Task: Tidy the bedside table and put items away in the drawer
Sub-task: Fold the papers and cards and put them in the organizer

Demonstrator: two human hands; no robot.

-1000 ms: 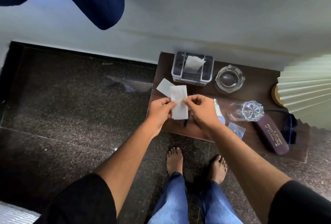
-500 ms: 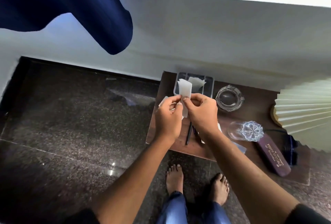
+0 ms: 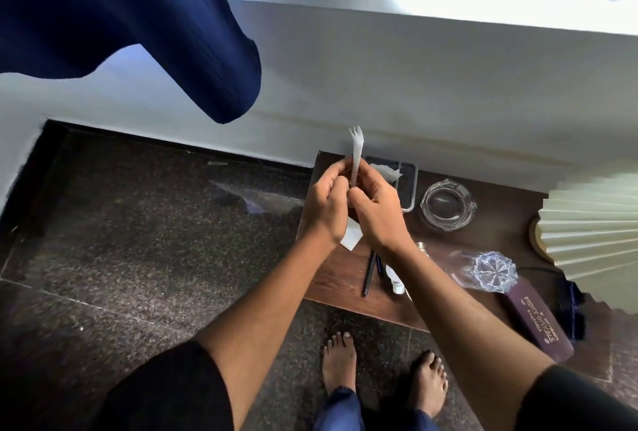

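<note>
Item: white paper slip [image 3: 355,158], centre frame, above bedside table [image 3: 345,278]. Grip: left hand [image 3: 326,206] and right hand [image 3: 378,209] both pinch it. Change: flat a second ago, now folded narrow and upright. Probably drawer-ready; drawer unseen.

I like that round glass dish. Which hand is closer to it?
Right. The right hand, pinching the tissue, is left of the dish; the left hand, pinching it too, is farther left.

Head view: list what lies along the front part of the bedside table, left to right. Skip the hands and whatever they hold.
Left to right: white paper slip → black pen → small white bottle → cut-glass tumbler on its side → maroon case.
</note>
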